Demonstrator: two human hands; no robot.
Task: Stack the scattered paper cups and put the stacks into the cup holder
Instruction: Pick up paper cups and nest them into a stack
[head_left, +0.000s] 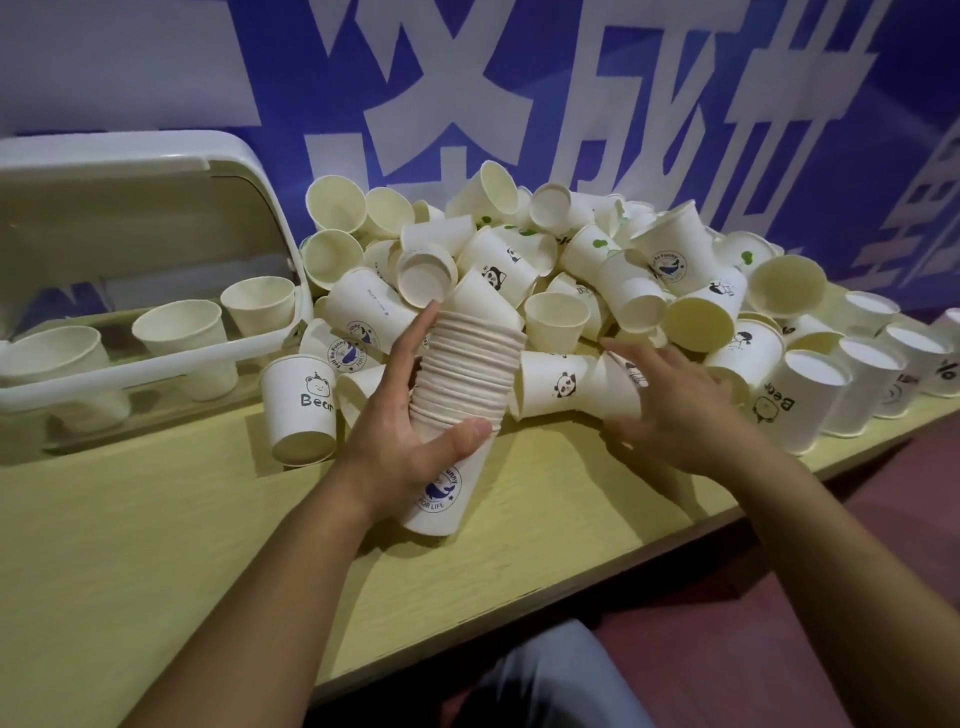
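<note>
At the far left the holder (156, 332) stands open on the tabletop (156, 545) with a few cups upright inside. The left hand (410, 447) is closed around a tall stack (467, 374), its long axis tilting up and away to the right. Just right of it the right hand (670, 410) is spread open over the pile (519, 270), nearer the loose panda cup (561, 384), which lies on its side between stack and hand.

cup (301, 410): "Bear" | held stack's bottom cup (439, 493): "FOR LIFE" | tipped cup (779, 402): "Bear"
</note>
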